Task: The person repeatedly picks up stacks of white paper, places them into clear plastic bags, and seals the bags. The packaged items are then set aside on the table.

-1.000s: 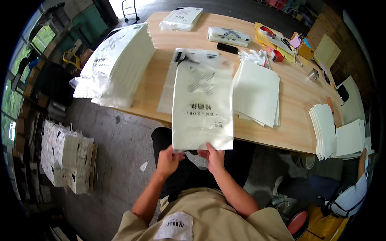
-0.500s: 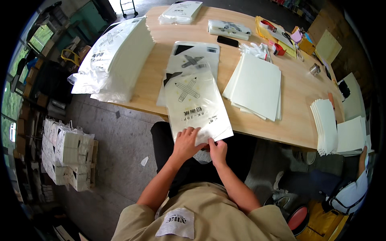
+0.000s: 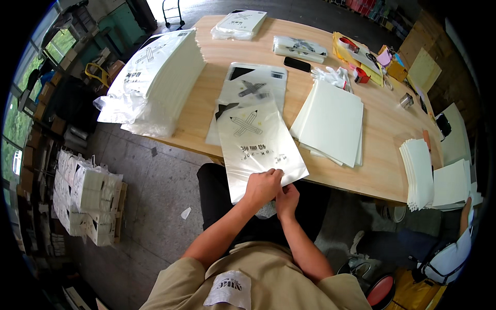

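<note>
A plastic packet of white paper (image 3: pixel 258 150), printed with crossed pencils, slants over the table's near edge toward my lap. At its near end, my left hand (image 3: pixel 264 187) lies with bent fingers closed on the edge. Close beside it, my right hand (image 3: pixel 287 201) pinches the same end, its fingertips partly hidden. Under the packet's far part lie flat printed plastic bags (image 3: pixel 251 85). Just right of them rests a loose stack of blank white sheets (image 3: pixel 330 121).
A tall stack of filled packets (image 3: pixel 160 77) stands at the table's left. Farther back are a phone (image 3: pixel 297 64), white gloves (image 3: pixel 330 77) and a red tape dispenser (image 3: pixel 360 76). Fanned paper (image 3: pixel 416 173) lies right, near another person's arm (image 3: pixel 466 214). Bundles on a pallet (image 3: pixel 88 196) stand on the floor.
My left hand has slid right along the packet's near end, from lying spread on it to closing at its edge beside my right hand. The view has shifted slightly.
</note>
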{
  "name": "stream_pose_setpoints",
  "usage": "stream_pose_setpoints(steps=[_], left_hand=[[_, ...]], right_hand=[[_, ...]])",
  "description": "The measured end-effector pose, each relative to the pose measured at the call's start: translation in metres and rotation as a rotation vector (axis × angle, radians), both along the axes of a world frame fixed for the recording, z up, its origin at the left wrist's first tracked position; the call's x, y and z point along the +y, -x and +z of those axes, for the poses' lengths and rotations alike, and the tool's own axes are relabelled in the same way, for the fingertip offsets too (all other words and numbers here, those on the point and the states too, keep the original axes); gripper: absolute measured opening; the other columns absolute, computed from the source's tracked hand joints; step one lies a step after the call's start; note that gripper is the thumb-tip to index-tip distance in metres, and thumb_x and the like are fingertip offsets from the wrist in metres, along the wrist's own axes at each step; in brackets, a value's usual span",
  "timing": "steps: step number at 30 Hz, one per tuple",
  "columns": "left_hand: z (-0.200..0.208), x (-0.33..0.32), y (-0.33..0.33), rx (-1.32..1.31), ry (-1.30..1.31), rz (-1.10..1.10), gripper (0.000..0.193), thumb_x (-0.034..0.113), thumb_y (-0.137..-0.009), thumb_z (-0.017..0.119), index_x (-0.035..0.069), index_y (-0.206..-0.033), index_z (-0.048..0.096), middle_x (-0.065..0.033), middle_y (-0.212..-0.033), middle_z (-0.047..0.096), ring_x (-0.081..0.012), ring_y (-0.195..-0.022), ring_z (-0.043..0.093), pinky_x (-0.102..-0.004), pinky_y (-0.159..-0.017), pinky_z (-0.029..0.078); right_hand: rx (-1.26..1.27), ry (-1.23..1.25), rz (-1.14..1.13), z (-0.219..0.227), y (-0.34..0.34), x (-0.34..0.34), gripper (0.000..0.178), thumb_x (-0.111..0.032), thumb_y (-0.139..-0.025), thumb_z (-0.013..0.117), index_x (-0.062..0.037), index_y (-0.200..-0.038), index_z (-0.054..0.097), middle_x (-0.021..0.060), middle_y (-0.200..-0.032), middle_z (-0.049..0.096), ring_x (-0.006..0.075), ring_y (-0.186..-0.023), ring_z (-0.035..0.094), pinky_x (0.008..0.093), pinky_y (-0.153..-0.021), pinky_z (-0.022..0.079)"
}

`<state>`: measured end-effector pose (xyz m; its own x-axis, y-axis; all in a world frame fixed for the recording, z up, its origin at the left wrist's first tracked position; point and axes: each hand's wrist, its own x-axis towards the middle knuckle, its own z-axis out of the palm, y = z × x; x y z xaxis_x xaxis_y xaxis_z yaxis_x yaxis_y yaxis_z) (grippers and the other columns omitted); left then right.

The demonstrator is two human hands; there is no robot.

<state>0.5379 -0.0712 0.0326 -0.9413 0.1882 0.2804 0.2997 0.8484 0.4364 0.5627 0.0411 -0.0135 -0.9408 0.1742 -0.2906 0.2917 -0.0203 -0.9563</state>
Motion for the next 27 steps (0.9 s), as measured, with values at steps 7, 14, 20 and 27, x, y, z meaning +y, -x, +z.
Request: stream_pose_setpoints(steps=[7, 14, 20, 27], left_hand=[[0.011, -0.004, 0.0, -0.03, -0.015, -0.053, 0.011, 0.019, -0.087, 0.064, 0.009, -0.088, 0.066, -0.0067, -0.075, 0.068, -0.0279, -0.061, 0.067, -0.0394, -0.051, 0.051], [0.006, 0.003, 0.002, -0.024, 0.022, -0.026, 0.013, 0.021, -0.09, 0.061, 0.009, -0.085, 0.064, -0.0067, -0.074, 0.068, -0.0286, -0.061, 0.067, -0.0392, -0.051, 0.051], [0.004, 0.007, 0.004, -0.018, 0.107, -0.075, 0.009, 0.019, -0.087, 0.062, 0.011, -0.089, 0.061, -0.0055, -0.074, 0.068, -0.0271, -0.062, 0.068, -0.0384, -0.051, 0.052], [0.007, 0.014, 0.015, -0.088, 0.276, -0.137, 0.035, 0.018, -0.08, 0.064, 0.01, -0.114, 0.061, -0.0062, -0.076, 0.067, -0.027, -0.063, 0.069, -0.0387, -0.052, 0.052]], right_hand=[[-0.112, 0.304, -0.031, 0.016, 0.001, -0.001, 0.022, -0.01, -0.095, 0.066, 0.0052, -0.109, 0.06, 0.0064, -0.087, 0.069, 0.0074, -0.07, 0.061, 0.0238, -0.058, 0.049], [0.147, 0.181, -0.039, 0.008, 0.0, -0.004, 0.025, -0.006, -0.095, 0.066, 0.0039, -0.116, 0.059, 0.0068, -0.096, 0.07, 0.0095, -0.084, 0.064, 0.0246, -0.071, 0.051], [0.118, 0.728, 0.002, 0.022, -0.004, -0.008, 0.046, -0.007, -0.097, 0.057, -0.0052, -0.141, 0.042, 0.0062, -0.128, 0.057, 0.0161, -0.117, 0.057, 0.0319, -0.095, 0.048], [-0.179, 0.842, -0.004, 0.01, 0.005, -0.007, 0.039, -0.016, -0.102, 0.05, -0.0127, -0.14, 0.041, 0.0027, -0.131, 0.053, 0.0167, -0.121, 0.054, 0.0346, -0.101, 0.046]])
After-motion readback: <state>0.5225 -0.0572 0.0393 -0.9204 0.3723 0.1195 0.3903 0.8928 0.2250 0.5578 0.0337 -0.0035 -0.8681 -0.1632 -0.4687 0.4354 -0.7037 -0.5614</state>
